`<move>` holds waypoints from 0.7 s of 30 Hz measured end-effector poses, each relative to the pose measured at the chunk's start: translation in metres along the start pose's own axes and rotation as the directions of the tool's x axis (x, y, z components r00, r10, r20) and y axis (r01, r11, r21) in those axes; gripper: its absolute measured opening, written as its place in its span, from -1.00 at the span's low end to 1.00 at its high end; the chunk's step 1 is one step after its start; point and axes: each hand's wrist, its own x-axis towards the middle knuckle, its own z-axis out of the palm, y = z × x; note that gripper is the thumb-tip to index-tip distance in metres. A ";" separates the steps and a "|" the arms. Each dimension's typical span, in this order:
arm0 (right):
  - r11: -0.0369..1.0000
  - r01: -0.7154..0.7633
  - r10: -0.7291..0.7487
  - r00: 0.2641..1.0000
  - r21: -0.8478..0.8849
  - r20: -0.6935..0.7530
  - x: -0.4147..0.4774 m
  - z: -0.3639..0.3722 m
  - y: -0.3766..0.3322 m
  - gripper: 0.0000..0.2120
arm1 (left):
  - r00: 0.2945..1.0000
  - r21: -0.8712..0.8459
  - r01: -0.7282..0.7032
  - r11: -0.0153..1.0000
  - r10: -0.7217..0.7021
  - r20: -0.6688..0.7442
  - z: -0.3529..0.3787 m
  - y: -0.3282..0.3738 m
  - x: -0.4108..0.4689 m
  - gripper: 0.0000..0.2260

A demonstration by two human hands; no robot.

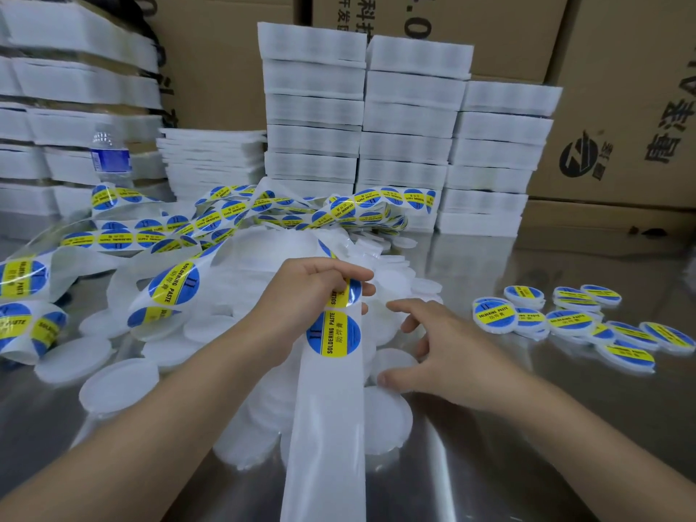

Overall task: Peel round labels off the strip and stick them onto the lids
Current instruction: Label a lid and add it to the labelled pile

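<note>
Pinching strip point(327, 427) at frame centre: left hand point(301, 292). Right hand point(444, 348) spread over bare lids point(395, 361). Best: lift label point(333, 335) edge cleanly, centre it.

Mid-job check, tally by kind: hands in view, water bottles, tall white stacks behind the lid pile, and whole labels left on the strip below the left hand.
Hands: 2, left hand and right hand
Water bottle: 1
Tall white stacks: 3
Whole label on the strip below the left hand: 1
Total: 7
</note>
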 end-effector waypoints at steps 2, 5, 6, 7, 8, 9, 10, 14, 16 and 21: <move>1.000 0.015 -0.015 1.000 -0.017 0.000 0.000 0.001 0.001 -0.25 | 1.000 0.025 -0.003 1.000 0.002 0.024 0.001 -0.001 -0.001 -0.58; 0.998 0.022 -0.022 1.000 -0.059 -0.004 -0.001 0.001 0.001 -0.27 | 0.999 0.052 -0.018 0.998 0.016 0.029 0.002 -0.002 -0.001 -0.56; 0.997 0.019 -0.020 1.000 -0.079 -0.007 -0.001 0.001 0.002 -0.27 | 0.999 0.054 -0.024 0.998 0.022 0.029 0.002 -0.002 -0.001 -0.55; 0.995 0.012 -0.013 1.000 -0.099 -0.008 -0.001 0.000 0.002 -0.28 | 0.999 0.055 -0.028 0.998 0.026 0.031 0.002 -0.002 -0.001 -0.55; 0.993 0.002 -0.002 1.000 -0.116 -0.007 -0.001 0.000 0.002 -0.27 | 0.999 0.057 -0.030 0.998 0.028 0.034 0.003 -0.002 -0.001 -0.55; 0.992 -0.009 0.009 1.000 -0.124 -0.002 -0.001 0.000 0.002 -0.26 | 0.999 0.060 -0.029 0.998 0.026 0.037 0.003 -0.002 -0.001 -0.56; 0.992 -0.016 0.016 1.000 -0.126 0.004 -0.002 0.000 0.002 -0.25 | 0.999 0.063 -0.026 0.998 0.024 0.041 0.004 -0.003 -0.001 -0.56; 0.987 -0.026 0.028 1.000 -0.157 0.008 -0.002 -0.001 0.002 -0.24 | 0.998 0.070 -0.032 0.997 0.027 0.060 0.004 -0.005 -0.001 -0.54; 0.983 -0.052 0.044 0.998 -0.179 -0.049 -0.001 -0.005 0.002 -0.24 | 0.998 0.060 -0.027 0.998 0.023 0.063 0.003 -0.005 -0.001 -0.54; 0.996 -0.033 0.007 0.956 -0.083 -0.295 0.000 -0.016 0.001 -0.21 | 0.997 0.031 -0.002 1.000 0.000 0.072 0.004 -0.004 -0.001 -0.62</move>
